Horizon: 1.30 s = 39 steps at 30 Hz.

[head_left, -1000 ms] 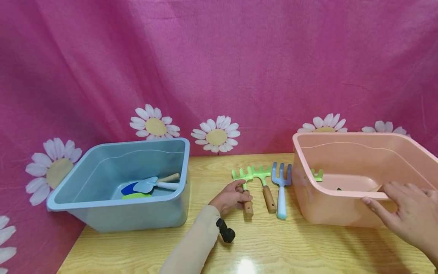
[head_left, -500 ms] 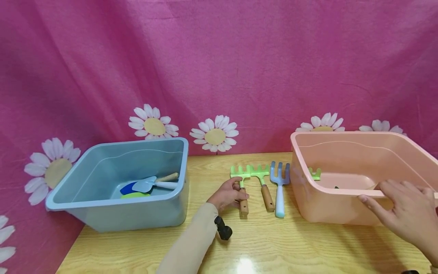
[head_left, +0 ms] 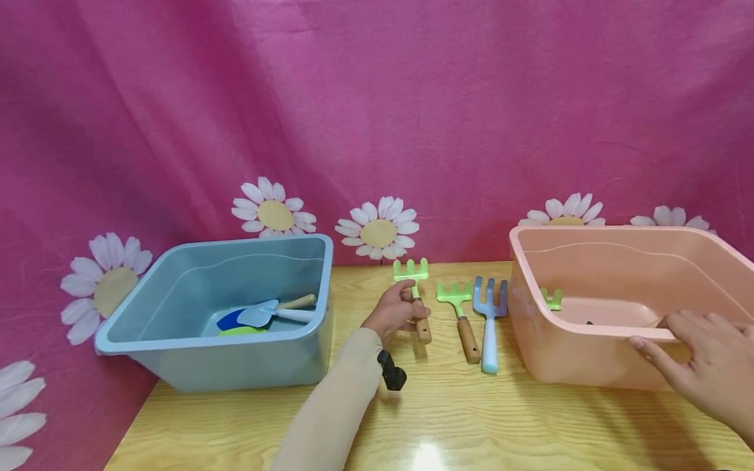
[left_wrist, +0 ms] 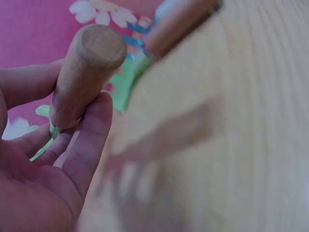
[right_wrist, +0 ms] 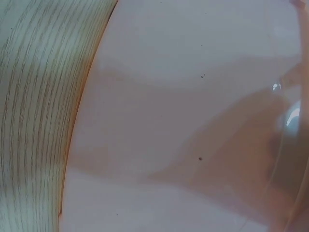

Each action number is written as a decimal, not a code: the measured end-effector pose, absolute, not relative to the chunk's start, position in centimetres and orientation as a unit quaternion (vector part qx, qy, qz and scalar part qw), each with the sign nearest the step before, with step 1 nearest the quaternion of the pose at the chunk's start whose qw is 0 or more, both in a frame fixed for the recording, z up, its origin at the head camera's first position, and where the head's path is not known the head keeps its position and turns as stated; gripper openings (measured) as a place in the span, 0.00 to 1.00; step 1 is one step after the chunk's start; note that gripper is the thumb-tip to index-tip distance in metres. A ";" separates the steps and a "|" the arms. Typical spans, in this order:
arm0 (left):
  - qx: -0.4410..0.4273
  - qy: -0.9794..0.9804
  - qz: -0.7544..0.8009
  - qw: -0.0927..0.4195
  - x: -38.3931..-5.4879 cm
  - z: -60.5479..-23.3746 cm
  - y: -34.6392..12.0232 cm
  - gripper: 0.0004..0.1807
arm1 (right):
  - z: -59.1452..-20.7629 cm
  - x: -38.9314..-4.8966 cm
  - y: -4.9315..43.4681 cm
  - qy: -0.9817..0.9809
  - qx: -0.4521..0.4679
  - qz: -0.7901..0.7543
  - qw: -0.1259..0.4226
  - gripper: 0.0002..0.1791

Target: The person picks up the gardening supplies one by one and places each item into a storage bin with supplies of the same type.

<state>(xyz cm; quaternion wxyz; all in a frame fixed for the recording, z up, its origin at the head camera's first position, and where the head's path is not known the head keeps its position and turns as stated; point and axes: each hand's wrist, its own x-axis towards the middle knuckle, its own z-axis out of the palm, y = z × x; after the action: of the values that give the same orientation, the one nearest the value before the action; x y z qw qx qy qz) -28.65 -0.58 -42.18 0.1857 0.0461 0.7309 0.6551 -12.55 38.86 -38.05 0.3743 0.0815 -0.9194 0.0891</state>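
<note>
In the head view my left hand [head_left: 393, 311] holds a small hand rake [head_left: 422, 327] by its wooden handle, raised off the table with its light green prongs pointing away. The left wrist view shows the handle's round end [left_wrist: 99, 46] between thumb and fingers. To its right lie a second green rake [head_left: 466, 337] with a wooden handle and a blue-grey garden fork [head_left: 490, 340] with a pale blue handle. My right hand [head_left: 707, 369] grips the front rim of the pink tub [head_left: 580, 328], thumb outside. Its fingertips are hidden behind the rim.
A blue tub [head_left: 224, 366] stands at the left, holding trowels [head_left: 257, 314] in light blue, dark blue and green. Inside the pink tub, green prongs [head_left: 554, 299] show at the left. A pink flowered cloth [head_left: 377, 131] hangs behind the wooden table [head_left: 471, 418].
My left hand has lifted the left green rake off the table and moved it slightly away from me, apart from the second rake. My right hand stays on the pink tub's rim.
</note>
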 end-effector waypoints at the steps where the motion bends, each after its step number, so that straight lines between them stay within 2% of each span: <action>1: 0.046 0.730 0.656 0.185 -28.8 -41.6 -0.2 0.43 | -38.1 -12.5 39.0 -0.919 0.080 0.089 0.375 0.19; 8: 0.077 0.738 0.646 0.179 -29.6 -37.3 1.2 0.43 | -38.3 -12.4 39.2 -0.921 0.078 0.085 0.372 0.20; 13: 0.078 0.754 0.621 0.199 -30.2 -34.8 1.5 0.44 | -38.3 -12.4 39.2 -0.920 0.081 0.085 0.373 0.20; 23: 0.110 0.768 0.589 0.225 -30.7 -31.8 1.1 0.43 | -38.1 -12.2 39.0 -0.924 0.080 0.079 0.365 0.20; 32: 0.187 0.764 0.569 0.241 -30.1 -29.4 1.8 0.43 | -37.9 -12.1 38.8 -0.925 0.082 0.099 0.357 0.17; 39: 0.242 0.759 0.553 0.245 -28.4 -26.9 4.2 0.43 | -37.9 -12.0 39.0 -0.925 0.080 0.094 0.360 0.18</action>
<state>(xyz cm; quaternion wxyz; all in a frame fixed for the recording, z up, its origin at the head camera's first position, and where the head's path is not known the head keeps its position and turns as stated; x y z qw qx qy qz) -28.40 4.21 -26.95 0.2452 0.2419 0.7586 0.5530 -12.04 39.00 -37.88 0.3599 0.0797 -0.9248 0.0940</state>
